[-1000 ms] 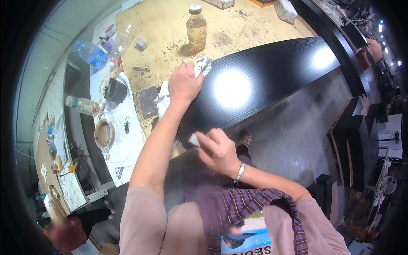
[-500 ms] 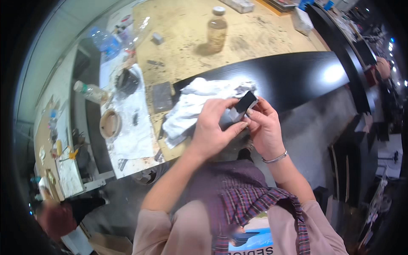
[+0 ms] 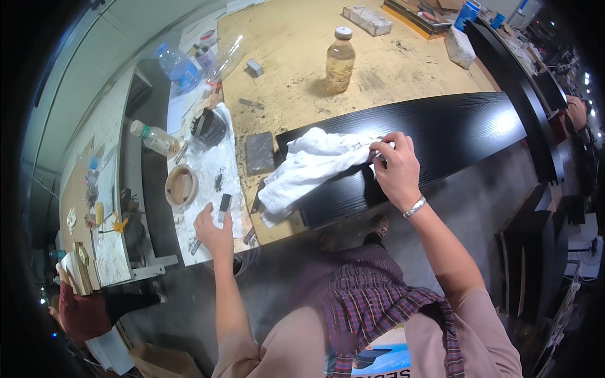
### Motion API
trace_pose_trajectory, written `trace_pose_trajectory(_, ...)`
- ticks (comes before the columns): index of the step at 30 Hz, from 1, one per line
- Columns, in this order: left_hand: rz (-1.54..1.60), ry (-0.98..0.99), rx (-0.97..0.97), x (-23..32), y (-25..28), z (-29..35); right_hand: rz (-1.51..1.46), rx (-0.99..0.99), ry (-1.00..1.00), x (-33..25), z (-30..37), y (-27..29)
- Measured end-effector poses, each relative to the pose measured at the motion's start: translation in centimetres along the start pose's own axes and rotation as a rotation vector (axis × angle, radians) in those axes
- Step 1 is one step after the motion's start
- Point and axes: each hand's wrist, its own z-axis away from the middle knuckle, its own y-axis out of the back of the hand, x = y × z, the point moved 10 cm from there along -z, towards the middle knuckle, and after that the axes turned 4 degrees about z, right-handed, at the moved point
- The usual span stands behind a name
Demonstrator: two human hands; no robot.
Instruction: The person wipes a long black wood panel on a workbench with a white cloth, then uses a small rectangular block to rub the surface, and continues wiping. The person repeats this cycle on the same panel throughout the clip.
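Paired at the block half a second earlier, two hands are now working well apart. The left hand [image 3: 215,233] is grasping a small black-and-pale rectangular block [image 3: 224,205] in its fingers over a spotted white fabric sheet [image 3: 227,151] on a yellow, dark-smudged desk [image 3: 283,63]. The right hand's [image 3: 398,170] fingers are pinching the stained end of a crumpled white cloth [image 3: 321,157], which is covering part of a glossy black wood-grained board [image 3: 454,126]. The right fingers are partly hiding that end; whether the block is touching the sheet is remaining unclear.
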Motion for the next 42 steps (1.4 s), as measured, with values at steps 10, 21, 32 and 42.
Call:
trace_pose_trajectory(10,0.431,-0.605,-0.134,28.0,1.0,-1.7,-0.864,-0.452,-0.171,-4.0,-1.3,0.8)
trace_pose_trajectory(21,0.766,-0.463,-0.343,23.8,0.4,-3.0,-0.152,-0.045,-0.188,8.4,1.2,1.9)
trace_pose_trajectory(32,0.220,-0.798,-0.723,23.5,-5.5,6.0,0.028,-0.142,-0.162,9.8,0.2,0.0)
trace_pose_trajectory(42,0.554,-0.598,-0.850,32.7,-10.2,7.7,0.012,-0.156,-0.114,10.2,0.6,1.1)
